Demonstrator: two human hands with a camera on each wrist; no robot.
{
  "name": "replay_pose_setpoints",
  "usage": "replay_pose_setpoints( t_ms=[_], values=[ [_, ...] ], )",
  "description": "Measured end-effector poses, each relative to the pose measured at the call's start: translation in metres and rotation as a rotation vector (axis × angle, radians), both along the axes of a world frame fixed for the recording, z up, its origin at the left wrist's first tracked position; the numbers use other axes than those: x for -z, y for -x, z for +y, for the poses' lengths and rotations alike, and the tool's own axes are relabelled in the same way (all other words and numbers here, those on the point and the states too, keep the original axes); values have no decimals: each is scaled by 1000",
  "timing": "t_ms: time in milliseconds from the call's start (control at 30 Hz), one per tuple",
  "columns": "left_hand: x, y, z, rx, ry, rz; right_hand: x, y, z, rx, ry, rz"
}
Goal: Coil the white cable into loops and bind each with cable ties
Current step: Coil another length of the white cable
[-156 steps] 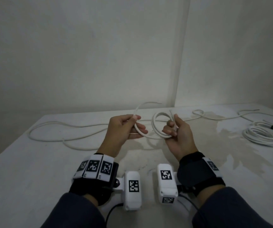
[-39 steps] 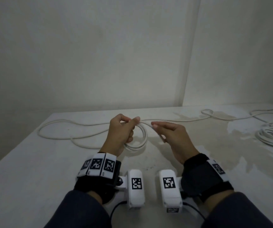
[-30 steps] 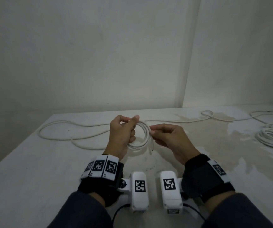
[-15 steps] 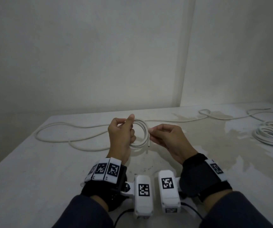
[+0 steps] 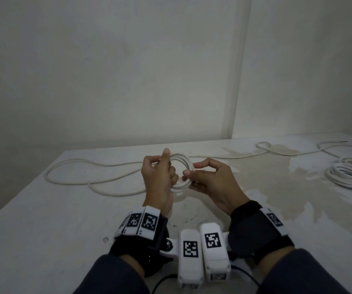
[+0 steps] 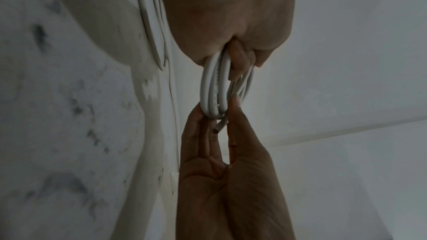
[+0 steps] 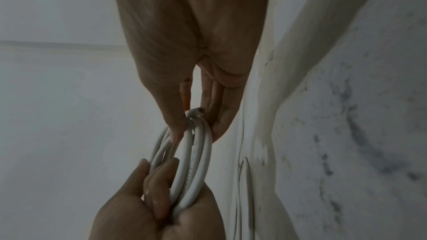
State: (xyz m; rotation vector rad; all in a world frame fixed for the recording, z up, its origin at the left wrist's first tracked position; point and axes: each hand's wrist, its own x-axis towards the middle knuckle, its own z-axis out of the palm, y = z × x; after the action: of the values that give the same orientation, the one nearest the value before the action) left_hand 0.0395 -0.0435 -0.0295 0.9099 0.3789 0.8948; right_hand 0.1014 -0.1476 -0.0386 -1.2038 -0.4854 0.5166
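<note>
A small coil of white cable point(image 5: 184, 160) with a few turns hangs upright between my hands above the table point(image 5: 43, 219). My left hand point(image 5: 164, 169) grips the coil's left side, thumb up and fingers curled through the loops point(image 6: 215, 90). My right hand point(image 5: 189, 172) pinches the coil's right side between thumb and fingers. The cut cable end point(image 7: 196, 111) sticks out at that pinch, and it also shows in the left wrist view point(image 6: 218, 127). The coil point(image 7: 196, 161) runs from the right fingers down into the left hand point(image 7: 152, 205).
The loose cable point(image 5: 75, 166) trails from the coil in wide curves over the left of the table, and more cable point(image 5: 266, 148) runs along the back right. A bound white bundle point(image 5: 350, 177) lies at the right edge. Walls meet in a corner behind the table.
Over the last second my right hand has closed in on the coil and now pinches its right side with the cable end. The left hand keeps its grip.
</note>
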Motion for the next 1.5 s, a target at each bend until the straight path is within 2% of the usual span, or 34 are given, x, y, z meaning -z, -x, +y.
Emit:
replay_pose_setpoints(
  t_ms=[133,267,333,433,633,900,1100,1300,1500],
  values=[
    [5,-2,-3,88,-6,13,2,-5,2,130,-25,-19],
    [7,0,-5,321,15,37,4,-17,-1,299,3,-144],
    [8,3,-3,440,-5,110,3,-23,-8,306,33,-219],
    [12,6,3,548,-44,232,1,-28,-17,223,58,-261],
    [17,3,10,443,-210,249,0,-23,-16,89,102,-292],
    [12,-1,4,523,-115,233,0,-21,-12,94,135,-354],
    [21,-3,-1,353,-174,290,0,-17,-9,70,174,-301],
    [29,2,-3,269,-177,350,-1,-14,-13,-24,361,-279],
    [31,5,-5,314,-212,368,-10,-14,-22,-79,497,-296]
  ],
)
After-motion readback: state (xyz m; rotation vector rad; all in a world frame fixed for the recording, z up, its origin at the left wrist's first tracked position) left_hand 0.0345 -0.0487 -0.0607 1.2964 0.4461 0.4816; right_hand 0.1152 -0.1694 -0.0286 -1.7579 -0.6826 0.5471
